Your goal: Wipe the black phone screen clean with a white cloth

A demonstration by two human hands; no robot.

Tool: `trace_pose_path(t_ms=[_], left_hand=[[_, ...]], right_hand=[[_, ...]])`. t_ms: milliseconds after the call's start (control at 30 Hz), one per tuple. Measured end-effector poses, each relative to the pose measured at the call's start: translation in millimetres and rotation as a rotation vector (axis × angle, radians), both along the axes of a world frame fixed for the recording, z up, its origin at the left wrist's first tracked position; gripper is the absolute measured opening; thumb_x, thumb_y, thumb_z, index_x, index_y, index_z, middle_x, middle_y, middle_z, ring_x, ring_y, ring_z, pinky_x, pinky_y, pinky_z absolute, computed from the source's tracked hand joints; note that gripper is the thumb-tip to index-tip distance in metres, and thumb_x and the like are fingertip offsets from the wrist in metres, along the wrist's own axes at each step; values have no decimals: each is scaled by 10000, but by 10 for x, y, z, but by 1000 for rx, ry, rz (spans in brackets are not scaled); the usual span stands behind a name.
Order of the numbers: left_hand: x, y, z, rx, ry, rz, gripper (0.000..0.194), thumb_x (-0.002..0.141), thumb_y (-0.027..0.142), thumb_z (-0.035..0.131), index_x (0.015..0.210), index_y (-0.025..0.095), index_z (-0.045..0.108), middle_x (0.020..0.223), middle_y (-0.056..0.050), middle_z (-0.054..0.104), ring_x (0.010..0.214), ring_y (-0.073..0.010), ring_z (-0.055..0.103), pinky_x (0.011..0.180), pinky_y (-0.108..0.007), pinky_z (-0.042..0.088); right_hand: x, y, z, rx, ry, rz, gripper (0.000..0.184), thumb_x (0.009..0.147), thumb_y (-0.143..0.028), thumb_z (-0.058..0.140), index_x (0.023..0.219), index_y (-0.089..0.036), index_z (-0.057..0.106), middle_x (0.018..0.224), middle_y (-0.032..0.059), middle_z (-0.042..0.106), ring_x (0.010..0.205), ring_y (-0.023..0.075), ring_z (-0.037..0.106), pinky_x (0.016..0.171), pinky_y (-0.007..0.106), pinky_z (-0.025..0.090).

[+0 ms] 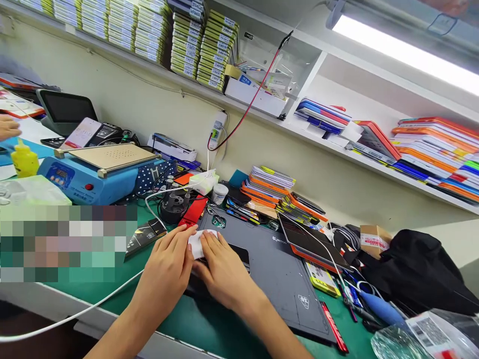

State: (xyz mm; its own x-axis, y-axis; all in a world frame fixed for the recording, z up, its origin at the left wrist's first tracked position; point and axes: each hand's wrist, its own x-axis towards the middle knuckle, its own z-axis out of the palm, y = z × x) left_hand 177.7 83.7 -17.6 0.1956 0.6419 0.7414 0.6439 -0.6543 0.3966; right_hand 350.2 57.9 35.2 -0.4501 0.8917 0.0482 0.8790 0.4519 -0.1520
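Both of my hands are close together over the left part of a dark grey work mat [277,269]. Under the fingers of my right hand [222,271] is a small folded white wipe [197,244], pressed down on a dark flat thing. My left hand [170,257] is closed at the wipe's left side, its fingertips against the same dark thing, which the hands mostly hide. To the right of my right fingers shows a glossy black panel [241,255], like a phone screen; whether it is one piece with what I hold, I cannot tell.
A blue heating plate [93,184] stands left, behind a blurred-out patch. Stacked flat boxes [265,187] line the wall. At right lie a dark tablet-like panel [310,239], a red strip [334,326], a blue air blower [381,306] and a black bag [419,269]. Another person's hand [8,127] shows far left.
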Motion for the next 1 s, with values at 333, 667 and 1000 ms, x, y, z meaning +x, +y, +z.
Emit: trace_pose_path(t_ms=[333, 667, 1000], left_hand=[[1, -24, 59, -16, 12, -7, 396, 1114, 220, 367, 1498, 177, 448, 1482, -64, 552, 1489, -207, 370, 1250, -366, 279], [100, 40, 21, 113, 275, 116, 482, 1053, 229, 440, 1530, 180, 482, 1487, -51, 611, 1406, -284, 494, 1191, -461, 298], [-8, 414, 381, 98, 597, -290, 817, 867, 569, 814, 1512, 161, 524, 1481, -86, 637, 1323, -285, 629, 1043, -374, 519]], right_hand=[[257, 66, 26, -9, -51, -7, 639, 1172, -464, 320, 1630, -19, 354, 1679, 151, 291, 1581, 255, 270, 1332, 495, 177], [719, 13, -47, 36, -196, 14, 697, 1159, -552, 247, 1639, -54, 328, 1657, 133, 245, 1532, 354, 310, 1235, 554, 344], [1250, -228, -304, 255, -244, 222, 870, 1116, -503, 512, 1678, -138, -43, 1645, 158, 257, 1493, 329, 389, 1203, 472, 418]])
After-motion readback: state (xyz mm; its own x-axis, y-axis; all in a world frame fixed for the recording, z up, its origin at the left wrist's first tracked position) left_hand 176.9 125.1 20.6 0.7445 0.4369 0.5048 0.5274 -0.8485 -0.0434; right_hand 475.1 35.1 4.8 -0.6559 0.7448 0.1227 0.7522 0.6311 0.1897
